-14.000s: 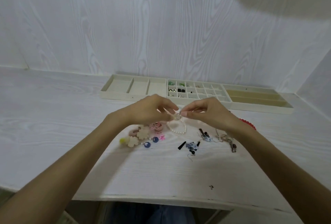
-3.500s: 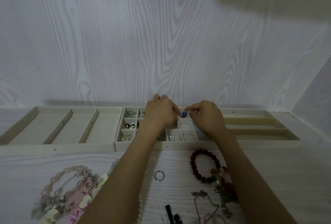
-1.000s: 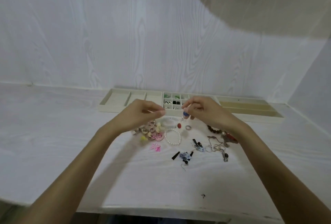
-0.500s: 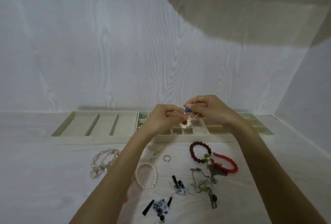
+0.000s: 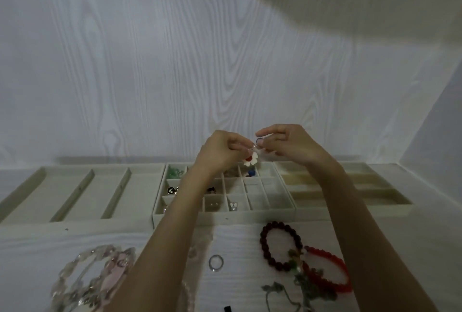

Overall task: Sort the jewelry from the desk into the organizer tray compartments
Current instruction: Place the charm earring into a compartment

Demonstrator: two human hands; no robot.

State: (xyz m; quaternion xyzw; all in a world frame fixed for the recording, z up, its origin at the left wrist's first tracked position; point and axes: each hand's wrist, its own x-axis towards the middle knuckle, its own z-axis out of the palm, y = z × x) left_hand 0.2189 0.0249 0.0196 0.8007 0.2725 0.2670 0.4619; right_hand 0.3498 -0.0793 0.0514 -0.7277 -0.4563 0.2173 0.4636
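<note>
Holding a flower earring [image 5: 250, 159] pinched in the left hand [image 5: 220, 154], the right hand [image 5: 287, 144] pinching a blue bead [image 5: 259, 141], both at frame centre above the tray [image 5: 225, 214], probably to drop them into small compartments.

The white wood-grain worktop [image 5: 237, 239] is carrying the organizer tray [image 5: 225, 215] along its far edge. Nearer than the tray, a silver ring [image 5: 215, 262] is lying flat. A dark red bead bracelet [image 5: 281, 245] is lying right of the ring, touching a bright red bracelet [image 5: 330, 271]. Clear bead bracelets [image 5: 85, 279] are lying left of the ring.
</note>
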